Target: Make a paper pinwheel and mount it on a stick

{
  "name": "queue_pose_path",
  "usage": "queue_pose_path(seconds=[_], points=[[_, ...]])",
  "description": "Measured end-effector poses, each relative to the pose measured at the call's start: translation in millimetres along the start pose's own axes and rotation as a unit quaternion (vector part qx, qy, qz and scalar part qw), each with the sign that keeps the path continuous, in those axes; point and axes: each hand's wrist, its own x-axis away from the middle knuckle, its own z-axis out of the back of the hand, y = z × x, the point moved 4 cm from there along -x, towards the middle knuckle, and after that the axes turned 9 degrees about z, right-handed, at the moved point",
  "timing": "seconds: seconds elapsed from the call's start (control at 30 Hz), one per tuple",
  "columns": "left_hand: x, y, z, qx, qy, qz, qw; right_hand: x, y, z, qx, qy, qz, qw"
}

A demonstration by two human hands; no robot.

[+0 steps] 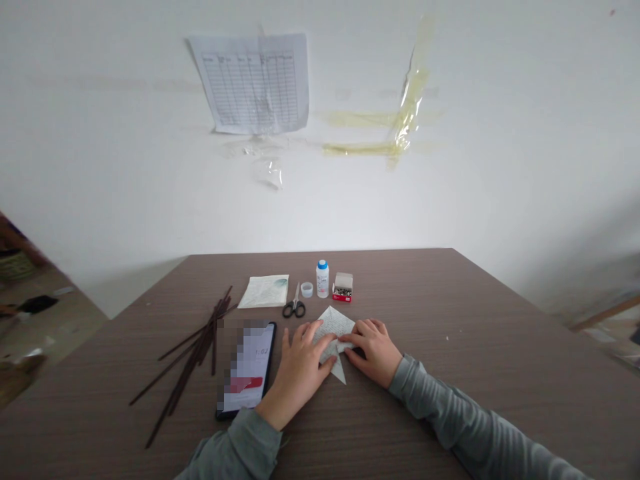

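The left hand (297, 373) and the right hand (373, 350) lie close together, their fingertips (320, 333) pressing down on a pointed, folded sheet of white printed paper (333, 340) on a brown wood-grain table (450, 300), with black-handled steel scissors (294, 308) just beyond and a black smartphone (245, 370) beside the left hand

A sheet of thin paper (333, 337), covered in small dark print, lies folded into a pointed, layered kite shape on the table (450, 320). One tip points away, another toward the person, its middle pressed flat between the left hand (297, 373) and right hand (373, 350).
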Motion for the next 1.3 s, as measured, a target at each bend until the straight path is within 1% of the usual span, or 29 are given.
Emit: queue_pose_path(seconds=[0.1,0.33,0.5,0.6,0.8,0.9,1.07,1.2,1.3], points=[[0.8,-0.9,0.1,0.005,-0.005,-0.002,1.000,-0.4,-0.8,1.6,-0.002,-0.005,-0.004,1.000],[0.5,-3.5,1.0,0.008,-0.012,-0.010,1.000,0.5,7.3,-0.3,-0.021,0.012,-0.003,1.000],[0.2,-2.1,2.9,-0.003,-0.008,-0.006,1.000,0.6,8.5,-4.3,0.006,0.027,0.015,1.000],[-0.2,-2.8,2.5,-0.003,-0.005,-0.004,1.000,-0.6,6.0,-3.1,0.022,0.034,0.019,0.999],[0.2,-6.5,0.9,0.015,0.017,-0.012,1.000,-0.9,-0.6,4.2,0.010,-0.007,-0.009,1.000],[-0.1,-8.2,0.6,0.025,0.026,-0.012,0.999,-0.5,-0.3,6.1,0.004,-0.012,-0.012,1.000],[0.1,-7.8,-0.5,0.006,-0.010,-0.006,1.000,0.5,3.0,4.8,0.006,-0.004,-0.006,1.000],[1.3,-6.0,1.8,-0.001,-0.015,-0.007,1.000,0.9,3.4,2.3,0.022,-0.002,0.013,1.000],[1.0,-6.0,2.3,-0.002,-0.009,-0.008,1.000,0.5,4.4,0.4,0.027,0.000,0.022,0.999]])
